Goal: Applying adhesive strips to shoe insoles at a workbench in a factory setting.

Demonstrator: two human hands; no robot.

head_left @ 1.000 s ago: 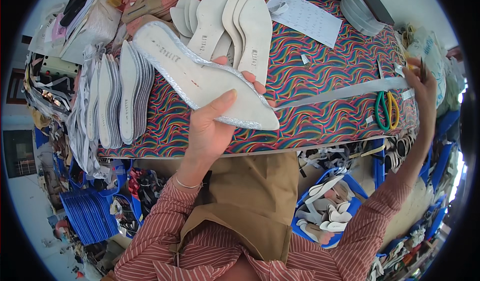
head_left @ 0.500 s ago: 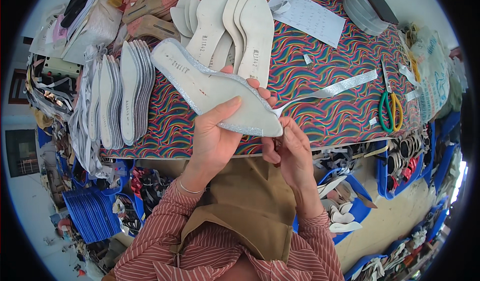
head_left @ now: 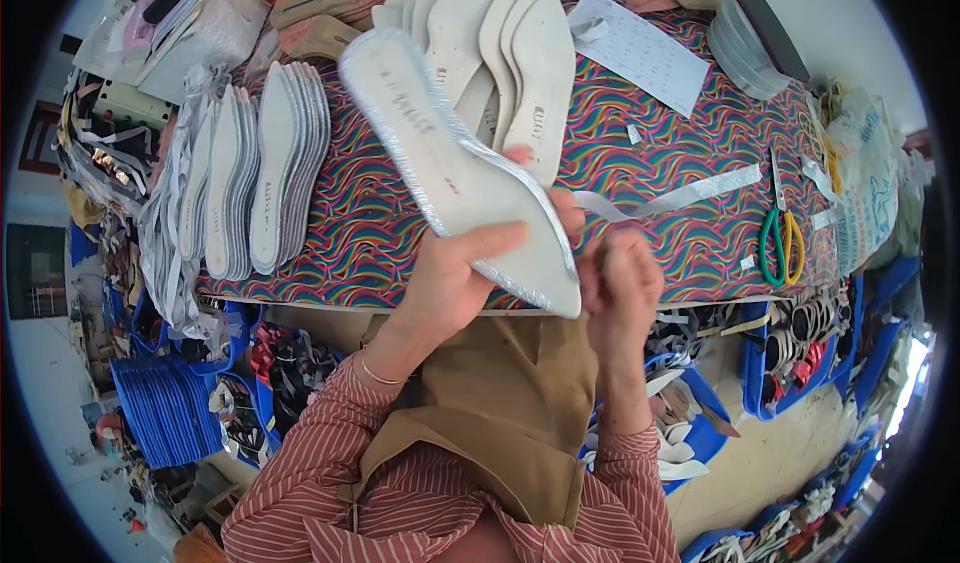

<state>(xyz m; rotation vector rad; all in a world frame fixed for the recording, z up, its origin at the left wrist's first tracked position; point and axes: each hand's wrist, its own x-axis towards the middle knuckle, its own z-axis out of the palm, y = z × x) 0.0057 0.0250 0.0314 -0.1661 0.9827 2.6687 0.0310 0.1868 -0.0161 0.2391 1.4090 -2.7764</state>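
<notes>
A worker's left hand (head_left: 455, 273) clasps a pale sole (head_left: 460, 178) at the center of the frame, thumb on its face and fingers behind, while the right hand (head_left: 625, 283), blurred and loosely curled, hangs just beside the pointed toe; whether it grips anything cannot be told. A silver strip (head_left: 705, 190) trails from behind the left fingers across the patterned desk (head_left: 370, 213) toward scissors (head_left: 785, 233) at right. Clean edging would seem to call for a steady sole, light, even tension and small tucks around the toe, without creases. Dark stamped characters mark the sole, smeared by blur, and the stacked soles (head_left: 545, 73) behind; a paper (head_left: 640, 53) at upper right carries rows too small to read, and a bag (head_left: 865, 173) at far right bears faint lettering.
</notes>
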